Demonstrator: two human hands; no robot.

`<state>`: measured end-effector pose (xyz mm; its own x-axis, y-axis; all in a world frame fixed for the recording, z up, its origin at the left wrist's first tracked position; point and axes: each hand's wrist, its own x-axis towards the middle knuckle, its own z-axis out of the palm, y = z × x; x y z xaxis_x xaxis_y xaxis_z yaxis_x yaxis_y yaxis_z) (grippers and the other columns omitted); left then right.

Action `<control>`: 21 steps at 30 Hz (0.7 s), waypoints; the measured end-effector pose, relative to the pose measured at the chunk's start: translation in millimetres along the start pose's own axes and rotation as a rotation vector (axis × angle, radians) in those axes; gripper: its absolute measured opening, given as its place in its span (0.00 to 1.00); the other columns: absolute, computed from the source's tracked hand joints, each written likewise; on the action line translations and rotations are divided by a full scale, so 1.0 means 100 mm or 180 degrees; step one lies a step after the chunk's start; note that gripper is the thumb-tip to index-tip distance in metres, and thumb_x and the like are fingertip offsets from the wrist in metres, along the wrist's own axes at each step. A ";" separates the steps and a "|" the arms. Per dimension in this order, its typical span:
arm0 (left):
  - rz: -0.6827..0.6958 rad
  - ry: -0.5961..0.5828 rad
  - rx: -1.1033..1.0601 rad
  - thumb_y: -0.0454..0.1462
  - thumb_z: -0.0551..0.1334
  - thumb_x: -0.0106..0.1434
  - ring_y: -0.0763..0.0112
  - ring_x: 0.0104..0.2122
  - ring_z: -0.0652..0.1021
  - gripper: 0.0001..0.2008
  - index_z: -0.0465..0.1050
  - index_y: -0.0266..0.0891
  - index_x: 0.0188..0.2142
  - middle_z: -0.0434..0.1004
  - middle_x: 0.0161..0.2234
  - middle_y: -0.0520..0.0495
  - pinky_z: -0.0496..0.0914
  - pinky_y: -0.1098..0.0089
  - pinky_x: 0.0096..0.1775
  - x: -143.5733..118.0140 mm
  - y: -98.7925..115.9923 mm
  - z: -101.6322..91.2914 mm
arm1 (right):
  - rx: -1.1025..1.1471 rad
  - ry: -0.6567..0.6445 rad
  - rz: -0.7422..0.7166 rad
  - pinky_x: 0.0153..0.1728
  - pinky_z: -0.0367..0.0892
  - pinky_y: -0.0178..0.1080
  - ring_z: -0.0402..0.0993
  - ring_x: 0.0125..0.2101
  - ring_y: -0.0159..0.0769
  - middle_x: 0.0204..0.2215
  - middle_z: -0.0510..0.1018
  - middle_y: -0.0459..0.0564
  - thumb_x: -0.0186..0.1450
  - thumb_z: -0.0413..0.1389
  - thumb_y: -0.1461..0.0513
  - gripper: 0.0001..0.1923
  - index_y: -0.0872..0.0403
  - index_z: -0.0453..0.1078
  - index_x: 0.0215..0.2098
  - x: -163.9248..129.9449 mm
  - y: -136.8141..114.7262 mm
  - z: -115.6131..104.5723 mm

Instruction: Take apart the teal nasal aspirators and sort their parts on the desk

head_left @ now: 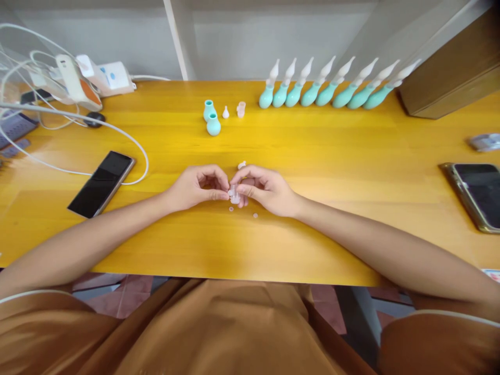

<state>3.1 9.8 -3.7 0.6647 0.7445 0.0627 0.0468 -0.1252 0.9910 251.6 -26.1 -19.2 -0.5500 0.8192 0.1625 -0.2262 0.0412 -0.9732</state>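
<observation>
While both forearms rest on the yellow table [351, 156], the left hand [195, 188] and the right hand [265, 190] meet at its middle, knuckles up, fingertips turned inward toward each other. Pinched between them sits a small clear plastic piece [235, 195], right at the point where the two hands touch. The left hand's fingers [216, 196] close on it from the left, thumb and forefinger tight; the right hand's fingers [244, 190] grip it from the right, curled snug around it. Neither hand is nearer — the piece lies dead centre, shared between both grips. Its long axis is too small to read for certain; it looks roughly upright, base toward the table.

Just below the hands, two tiny round discs [231, 209] lie flat on the wood, one under the piece and one a little to the right, both apart from the fingers. A small white tip [241, 164] peeks out just beyond the right hand's knuckles.

Farther back, two teal bulbs [211, 119] stand with a white nozzle [225, 112] and a clear cap [241, 109] beside them. Along the far edge runs a row of finished teal aspirators [336, 86], nozzles leaning away. A dark phone [102, 182] lies to the left, another phone [477, 192] at far right.
</observation>
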 end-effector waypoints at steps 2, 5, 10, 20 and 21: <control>0.0031 -0.0020 0.0005 0.51 0.83 0.59 0.67 0.37 0.85 0.23 0.81 0.37 0.37 0.86 0.37 0.44 0.81 0.67 0.45 0.01 0.00 -0.01 | -0.0005 0.0029 0.0006 0.35 0.83 0.37 0.86 0.30 0.33 0.34 0.86 0.48 0.73 0.70 0.48 0.21 0.55 0.75 0.49 0.00 0.00 0.00; 0.0061 -0.0019 0.0006 0.52 0.82 0.61 0.67 0.38 0.86 0.22 0.83 0.37 0.37 0.87 0.37 0.44 0.80 0.67 0.46 0.01 0.01 -0.01 | -0.0008 0.0062 -0.0006 0.35 0.83 0.36 0.85 0.29 0.32 0.34 0.86 0.48 0.73 0.70 0.48 0.21 0.55 0.75 0.49 0.00 0.01 -0.01; 0.0120 0.0004 0.0030 0.51 0.81 0.62 0.67 0.37 0.85 0.21 0.83 0.37 0.38 0.86 0.37 0.44 0.80 0.67 0.45 0.01 0.01 -0.01 | -0.0037 0.0050 -0.0103 0.36 0.84 0.36 0.86 0.31 0.32 0.35 0.86 0.48 0.74 0.70 0.50 0.19 0.55 0.76 0.49 -0.01 0.01 0.00; 0.0141 -0.0043 0.0093 0.52 0.81 0.62 0.68 0.37 0.84 0.22 0.81 0.37 0.38 0.86 0.36 0.45 0.79 0.68 0.43 0.01 0.00 -0.01 | -0.0110 -0.0011 -0.0183 0.37 0.85 0.36 0.86 0.31 0.32 0.35 0.87 0.48 0.75 0.69 0.52 0.16 0.55 0.75 0.49 -0.03 -0.01 0.02; 0.0145 -0.0048 0.0100 0.52 0.81 0.62 0.68 0.37 0.84 0.21 0.81 0.37 0.38 0.86 0.36 0.45 0.79 0.68 0.43 0.01 0.00 -0.01 | -0.0116 -0.0008 -0.0174 0.37 0.85 0.37 0.86 0.31 0.32 0.35 0.87 0.49 0.75 0.69 0.51 0.17 0.55 0.75 0.49 -0.03 -0.01 0.02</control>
<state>3.1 11.3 -3.8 0.6779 0.7276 0.1055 0.0396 -0.1795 0.9830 251.9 -29.3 -18.7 -0.5397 0.8137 0.2159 -0.2266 0.1066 -0.9681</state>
